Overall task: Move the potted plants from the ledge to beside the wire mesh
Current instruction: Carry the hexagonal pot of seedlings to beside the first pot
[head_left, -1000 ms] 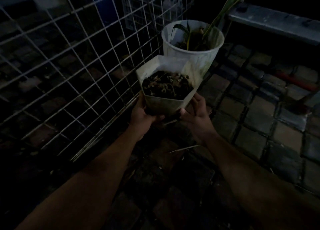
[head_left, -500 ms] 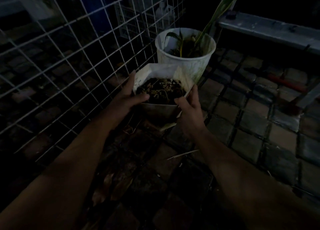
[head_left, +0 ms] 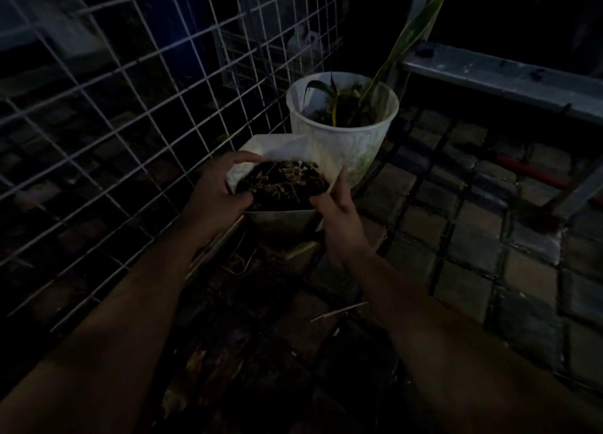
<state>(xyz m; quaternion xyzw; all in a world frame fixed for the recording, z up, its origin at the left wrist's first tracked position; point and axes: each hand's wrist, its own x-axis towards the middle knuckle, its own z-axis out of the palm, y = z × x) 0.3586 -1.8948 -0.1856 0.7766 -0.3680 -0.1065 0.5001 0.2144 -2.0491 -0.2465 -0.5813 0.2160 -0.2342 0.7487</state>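
Nearest the camera, forearms: both bare, reaching forward from the bottom edge toward the angular white pot, very dim light.
Floor [head_left: 470, 247]: dark square pavers, some dry stalks and litter lying just short of the angular white pot.
Left hand [head_left: 217, 189]: on the angular white pot's left rim, side facing the wire mesh; fingers curled over the top edge, thumb toward the soil, gripping the rim.
Right hand [head_left: 339, 210]: on the angular white pot's right rim; thumb hooked over the near edge, fingers straight up along the outer wall, pressed on it.
Angular white pot [head_left: 284, 216]: faceted white container, dark soil with pale dry bits on top; held between both hands, low, close to the pavers. Cannot tell whether its base touches the ground.
Wire mesh [head_left: 130, 107]: white grid panel, just left of the angular white pot, leaning off to the far left.
Round white pot [head_left: 342, 140]: directly behind the angular white pot, touching or almost touching it, also beside the mesh; upright, long green leaves, one tall blade rising up and right.
Grey ledge [head_left: 502, 78]: flat beam behind and right of the angular white pot, well apart.
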